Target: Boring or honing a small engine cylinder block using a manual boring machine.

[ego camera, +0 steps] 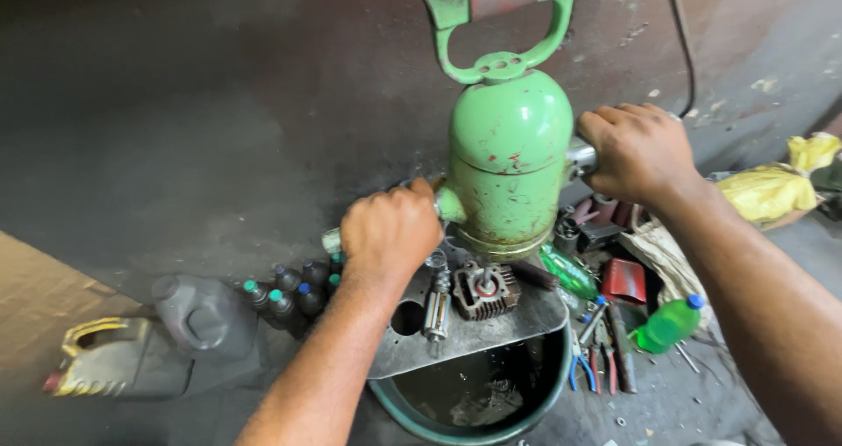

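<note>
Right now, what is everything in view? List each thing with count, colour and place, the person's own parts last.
Machine body: one, pale green, domed, centre, hung from a green bracket.
Finned cylinder part: one, dark grey, on the metal plate under the machine.
Metal plate: one, grey, over the basin.
Basin: one, dark green rim, bottom centre, dark liquid inside.
Small bottles: several, dark with green and blue caps, left of the plate.
Jerrycan: one, grey, lower left.
Green bottle: one, blue cap, lower right.
Pliers: blue and red handles, floor right of the basin.
Left hand: grips the left handle.
Right hand: grips the right handle.
</note>
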